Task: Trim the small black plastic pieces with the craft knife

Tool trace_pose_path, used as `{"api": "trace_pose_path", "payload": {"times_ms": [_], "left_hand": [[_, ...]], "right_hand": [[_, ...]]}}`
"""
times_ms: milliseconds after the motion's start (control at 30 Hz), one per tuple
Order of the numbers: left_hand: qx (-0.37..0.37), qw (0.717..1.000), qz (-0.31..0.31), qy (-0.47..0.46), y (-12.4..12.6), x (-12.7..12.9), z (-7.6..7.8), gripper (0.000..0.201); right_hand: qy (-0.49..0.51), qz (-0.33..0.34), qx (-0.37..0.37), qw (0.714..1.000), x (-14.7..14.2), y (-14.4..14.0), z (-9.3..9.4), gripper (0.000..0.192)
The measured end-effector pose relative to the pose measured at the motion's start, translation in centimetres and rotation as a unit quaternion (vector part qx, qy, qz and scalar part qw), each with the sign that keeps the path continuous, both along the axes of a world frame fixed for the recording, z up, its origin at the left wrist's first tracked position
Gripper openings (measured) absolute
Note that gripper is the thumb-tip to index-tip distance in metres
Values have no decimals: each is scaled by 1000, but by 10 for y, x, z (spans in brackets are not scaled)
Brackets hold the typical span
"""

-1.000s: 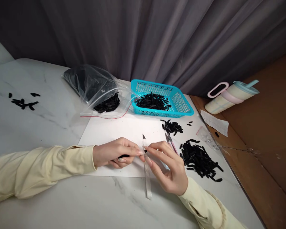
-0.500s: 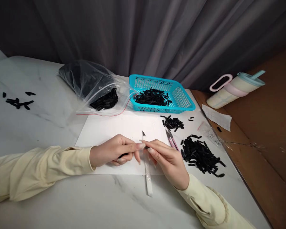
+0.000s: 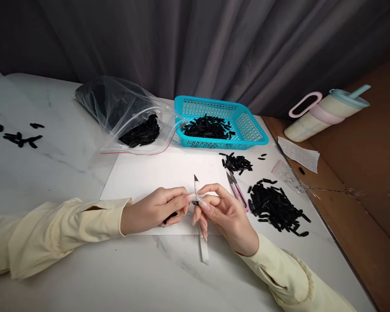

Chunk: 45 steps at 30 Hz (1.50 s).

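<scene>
A small, narrow black piece [image 3: 195, 202] sits roughly level, pinched at the fingertips between left hand [image 3: 159, 206] and right hand [image 3: 227, 216]. More black material [image 3: 170, 218], mostly hidden, shows inside the left hand's curl.

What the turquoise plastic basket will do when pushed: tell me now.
The turquoise plastic basket will probably feel light, given its perforated walls. Its broad, low shape suggests sliding rather than tipping. The loose black strips inside would likely shift.
</scene>
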<state>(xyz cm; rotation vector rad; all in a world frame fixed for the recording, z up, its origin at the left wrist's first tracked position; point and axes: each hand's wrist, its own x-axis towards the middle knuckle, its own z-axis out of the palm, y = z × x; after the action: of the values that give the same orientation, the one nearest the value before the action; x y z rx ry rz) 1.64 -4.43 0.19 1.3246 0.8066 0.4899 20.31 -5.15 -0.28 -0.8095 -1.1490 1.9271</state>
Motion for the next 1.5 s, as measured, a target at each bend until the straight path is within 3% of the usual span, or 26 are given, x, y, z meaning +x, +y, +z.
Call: {"api": "trace_pose_path", "payload": {"times_ms": [267,767,1500], "left_hand": [[12,1000,-12,-4,-1,0,-1,30],[-90,995,8,-42,1,-1,3,31],[-36,999,4,-20,-2,-1,7,29]], "right_hand": [[-13,11,10,1000,-2,0,2,18],[-26,34,-13,999,-1,-1,3,23],[-9,45,-20,999,-2,0,-4,22]]}}
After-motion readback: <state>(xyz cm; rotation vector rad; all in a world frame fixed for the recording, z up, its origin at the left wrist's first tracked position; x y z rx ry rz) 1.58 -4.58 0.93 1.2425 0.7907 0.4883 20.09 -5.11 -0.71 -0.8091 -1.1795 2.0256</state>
